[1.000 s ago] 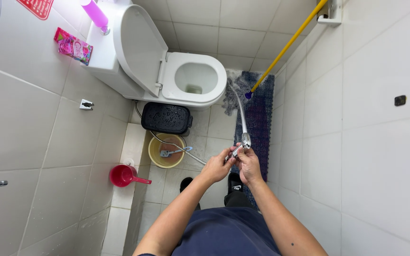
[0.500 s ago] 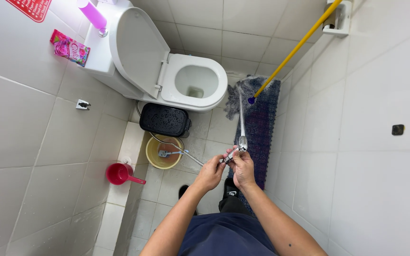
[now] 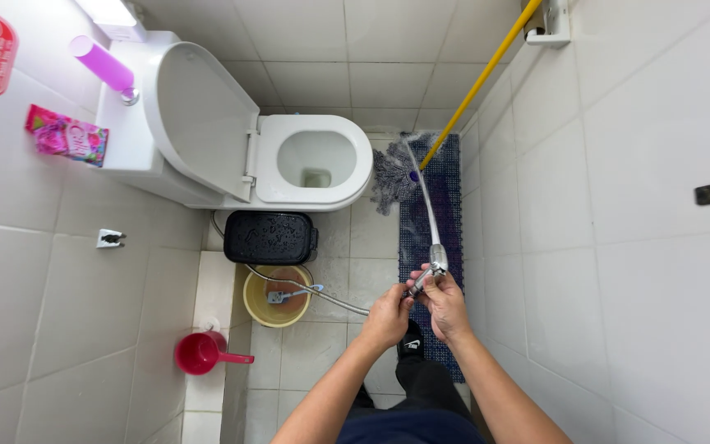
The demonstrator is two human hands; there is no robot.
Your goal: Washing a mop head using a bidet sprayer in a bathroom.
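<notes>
Both hands hold a chrome hand sprayer (image 3: 435,263) at chest height over the bathroom floor. My right hand (image 3: 447,308) is wrapped around its handle. My left hand (image 3: 388,316) grips the hose end just beside it. The metal hose (image 3: 314,290) runs left to a yellow bucket (image 3: 277,298). A thin water jet (image 3: 422,193) shoots forward from the nozzle toward a grey mop head (image 3: 389,177) next to the white toilet (image 3: 314,160), whose lid is up.
The mop's yellow handle (image 3: 486,74) leans against the right tiled wall. A blue mat (image 3: 447,215) lies along that wall. A black bin (image 3: 271,237) stands beside the toilet, and a red dipper (image 3: 200,353) sits at lower left. A pink bottle (image 3: 104,66) rests on the cistern.
Both hands keep their hold on the sprayer and have shifted only slightly. The water jet keeps pointing toward the mop head.
</notes>
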